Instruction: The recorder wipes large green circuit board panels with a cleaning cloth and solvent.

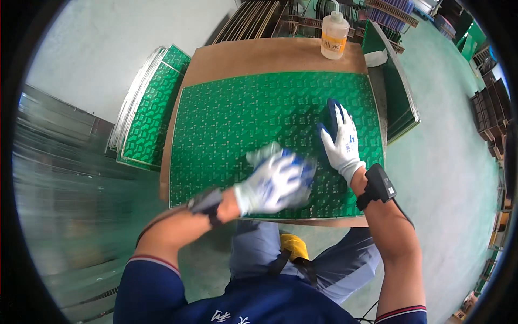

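A large green printed circuit board panel point(232, 119), covered with a repeated pattern, lies flat on a brown board point(237, 56). My left hand point(272, 183), in a white and blue glove, is over the panel's lower middle and smeared by motion. A pale, crumpled cloth point(261, 155) shows beyond and around its fingers, pressed under them; its outline is blurred. Farther right, my right hand point(341, 140), gloved the same way, rests open on the panel, its fingers pointing away from me and the thumb apart.
Stacked green panels point(154, 108) lean at the left of the table. More panels point(396, 86) stand upright at the right. A squeeze bottle point(334, 36) with an orange label stands at the far edge. Dark racks point(251, 21) are behind; crates point(491, 110) line the far right.
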`<action>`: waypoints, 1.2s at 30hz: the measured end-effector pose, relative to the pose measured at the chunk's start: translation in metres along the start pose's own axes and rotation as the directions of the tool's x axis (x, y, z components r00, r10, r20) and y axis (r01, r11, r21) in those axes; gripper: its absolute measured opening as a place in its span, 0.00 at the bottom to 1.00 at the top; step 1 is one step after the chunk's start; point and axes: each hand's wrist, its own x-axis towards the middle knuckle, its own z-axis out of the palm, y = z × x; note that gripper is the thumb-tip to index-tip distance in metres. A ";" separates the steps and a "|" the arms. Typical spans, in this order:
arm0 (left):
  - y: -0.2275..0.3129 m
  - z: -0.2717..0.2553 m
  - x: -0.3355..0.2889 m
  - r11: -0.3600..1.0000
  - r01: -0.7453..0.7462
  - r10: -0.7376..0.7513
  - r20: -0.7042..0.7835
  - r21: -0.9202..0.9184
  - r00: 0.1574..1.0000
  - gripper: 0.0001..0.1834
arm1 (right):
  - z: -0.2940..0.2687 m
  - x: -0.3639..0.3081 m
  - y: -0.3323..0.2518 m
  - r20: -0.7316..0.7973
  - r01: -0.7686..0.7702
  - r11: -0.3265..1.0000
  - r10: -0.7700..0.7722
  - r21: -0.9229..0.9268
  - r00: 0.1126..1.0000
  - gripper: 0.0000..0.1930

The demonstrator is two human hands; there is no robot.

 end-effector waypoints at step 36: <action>0.017 -0.047 -0.165 0.963 0.259 -0.263 0.042 0.072 0.964 0.36 | 0.029 0.012 -0.022 0.149 0.076 0.914 -0.017 -0.398 0.989 0.38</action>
